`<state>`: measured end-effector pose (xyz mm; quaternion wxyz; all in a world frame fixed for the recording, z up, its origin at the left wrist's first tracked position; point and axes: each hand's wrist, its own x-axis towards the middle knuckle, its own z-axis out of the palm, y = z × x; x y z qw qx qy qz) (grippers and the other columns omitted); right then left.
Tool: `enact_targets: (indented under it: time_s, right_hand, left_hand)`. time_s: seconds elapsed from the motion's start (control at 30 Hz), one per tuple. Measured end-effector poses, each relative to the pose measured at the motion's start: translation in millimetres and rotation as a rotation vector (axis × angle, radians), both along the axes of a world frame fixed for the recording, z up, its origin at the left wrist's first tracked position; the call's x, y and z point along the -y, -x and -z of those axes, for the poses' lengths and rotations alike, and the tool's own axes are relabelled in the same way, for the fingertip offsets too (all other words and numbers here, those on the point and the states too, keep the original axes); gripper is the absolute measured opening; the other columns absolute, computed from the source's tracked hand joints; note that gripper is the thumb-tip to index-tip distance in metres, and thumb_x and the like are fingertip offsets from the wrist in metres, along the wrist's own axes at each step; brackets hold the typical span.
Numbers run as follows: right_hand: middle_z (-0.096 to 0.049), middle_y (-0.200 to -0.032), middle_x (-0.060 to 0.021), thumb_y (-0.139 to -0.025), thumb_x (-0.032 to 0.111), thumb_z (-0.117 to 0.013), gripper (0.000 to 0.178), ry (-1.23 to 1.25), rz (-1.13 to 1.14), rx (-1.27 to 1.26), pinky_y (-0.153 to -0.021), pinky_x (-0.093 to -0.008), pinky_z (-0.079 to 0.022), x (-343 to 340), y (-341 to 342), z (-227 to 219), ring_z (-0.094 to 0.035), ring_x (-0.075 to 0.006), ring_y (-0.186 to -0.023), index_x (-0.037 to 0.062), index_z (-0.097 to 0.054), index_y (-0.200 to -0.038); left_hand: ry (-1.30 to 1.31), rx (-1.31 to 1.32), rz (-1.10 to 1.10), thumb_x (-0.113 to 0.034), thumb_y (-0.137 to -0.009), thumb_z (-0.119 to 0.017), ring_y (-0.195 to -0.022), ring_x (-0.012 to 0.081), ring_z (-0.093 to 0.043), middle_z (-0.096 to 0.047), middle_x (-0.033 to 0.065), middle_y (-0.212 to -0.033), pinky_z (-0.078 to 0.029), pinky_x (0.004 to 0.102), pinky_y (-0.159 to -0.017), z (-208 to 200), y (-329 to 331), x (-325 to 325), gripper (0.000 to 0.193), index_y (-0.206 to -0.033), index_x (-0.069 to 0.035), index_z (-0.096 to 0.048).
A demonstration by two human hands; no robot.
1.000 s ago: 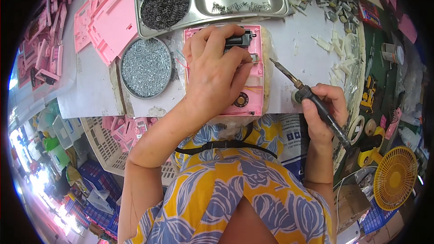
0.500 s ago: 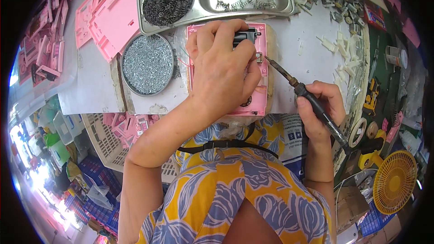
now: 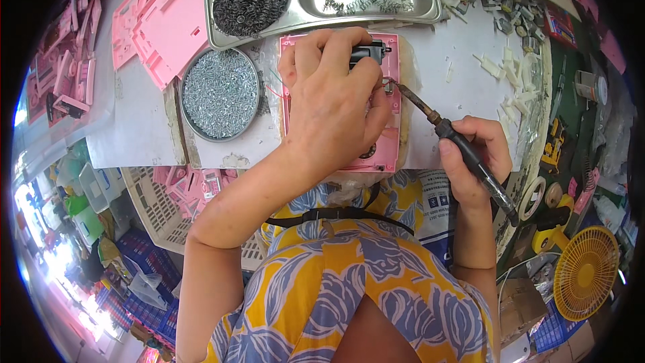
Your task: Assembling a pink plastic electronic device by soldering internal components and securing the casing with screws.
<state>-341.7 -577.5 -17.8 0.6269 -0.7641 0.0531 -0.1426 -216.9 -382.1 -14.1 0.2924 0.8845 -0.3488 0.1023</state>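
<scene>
A pink plastic casing (image 3: 388,151) lies on a pale pad in front of me, with a black part (image 3: 368,54) near its far end. Over the casing bends my left hand (image 3: 336,91), its fingers curled and thumb close to the index finger; what they pinch is hidden. My right hand (image 3: 474,161) grips the black handle of a soldering iron (image 3: 463,151). The iron's tip reaches a small metal piece (image 3: 388,83) at the casing's right side, beside my left fingertips. Thin red and green wires (image 3: 275,93) stick out left of the casing.
A round tin of small screws (image 3: 220,94) stands left of the casing. Beyond lies a metal tray (image 3: 316,21) with dark springs. Pink panels (image 3: 168,30) are stacked at far left; white plastic pieces (image 3: 514,81) and small motors lie right. A yellow fan (image 3: 586,265) is at lower right.
The soldering iron's tip has shifted slightly left and up onto the small metal piece. My left hand stays almost where it was over the casing.
</scene>
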Motion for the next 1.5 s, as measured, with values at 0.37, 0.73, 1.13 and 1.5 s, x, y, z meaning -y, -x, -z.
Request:
enact_targets:
  time_s: [0.37, 0.73, 1.13, 1.5]
  right_hand:
    - [-0.066, -0.086, -0.0052, -0.086, 0.001, -0.078, 0.031, 0.021, 0.032, 0.021, -0.065, -0.0191, -0.043, 5.6, 5.2, -1.3, -0.056, -0.005, -0.072, -0.0017, -0.06, -0.111]
    - [-0.066, -0.088, -0.006, -0.086, 0.0, -0.077, 0.031, 0.036, 0.056, 0.032, -0.069, -0.0196, -0.045, 12.2, 10.4, -9.8, -0.057, -0.0064, -0.075, -0.0013, -0.06, -0.112]
    - [-0.066, -0.088, -0.0055, -0.085, -0.001, -0.077, 0.031, 0.036, 0.073, 0.027, -0.069, -0.02, -0.046, 13.4, 11.2, -13.0, -0.059, -0.0068, -0.075, -0.001, -0.061, -0.111]
    - [-0.068, -0.092, -0.0072, -0.085, -0.002, -0.077, 0.031, 0.036, 0.083, 0.042, -0.075, -0.0221, -0.049, 14.6, 10.4, -12.4, -0.062, -0.0093, -0.08, -0.0012, -0.061, -0.111]
  left_hand:
    - [-0.024, 0.027, -0.018, -0.014, -0.072, -0.071, -0.112, 0.0353, -0.05, -0.061, 0.0091, -0.122, -0.035, 0.0522, -0.089, -1.1, 1.0, 0.1, 0.01, -0.079, -0.008, -0.067]
    - [-0.031, 0.024, -0.03, -0.013, -0.071, -0.072, -0.11, 0.0352, -0.051, -0.062, 0.0087, -0.12, -0.035, 0.0493, -0.093, -4.3, 1.8, 0.9, 0.011, -0.079, -0.011, -0.066]
    - [-0.025, 0.029, -0.028, -0.012, -0.07, -0.073, -0.112, 0.0346, -0.051, -0.063, 0.0079, -0.121, -0.034, 0.0498, -0.094, -3.1, 1.6, -0.3, 0.012, -0.079, -0.012, -0.065]
    - [0.012, -0.038, 0.015, -0.025, -0.071, -0.084, -0.109, 0.033, -0.054, -0.06, 0.0075, -0.115, -0.038, 0.0461, -0.092, -18.3, -8.2, -29.4, 0.038, -0.098, -0.009, -0.063]
